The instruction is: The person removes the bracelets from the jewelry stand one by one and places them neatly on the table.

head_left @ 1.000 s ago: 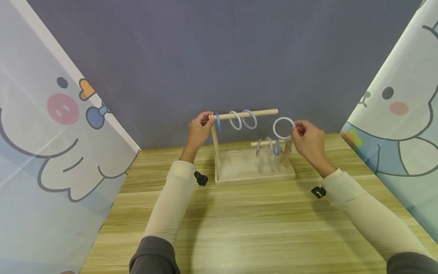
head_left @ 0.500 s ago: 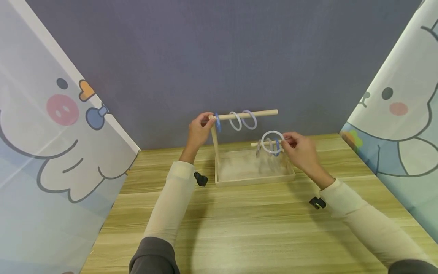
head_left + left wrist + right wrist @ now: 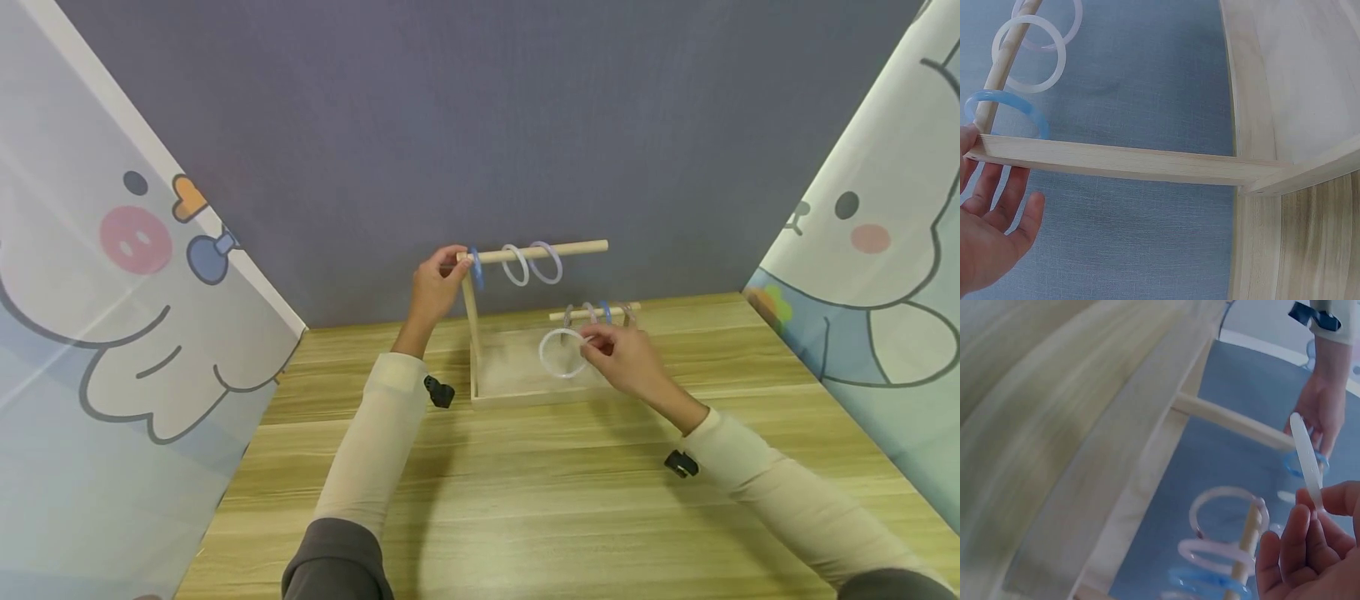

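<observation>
The right grip [image 3: 622,358] pinches a white ring [image 3: 1305,453] between thumb and fingertips, in front of the lower bar [image 3: 577,314], and it looks apart from this bar. Up and to the left of it, the left grip [image 3: 437,283] is clamped on the corner of the stand [image 3: 525,401], just beside a blue ring [image 3: 1005,97]. I judge that the step is moving the white ring; the next move calls for a steady stand and a firm pinch. The right wrist view shows this ring nearly edge-on, the head view its full round; only the left wrist view shows the lower fingers spread.
</observation>
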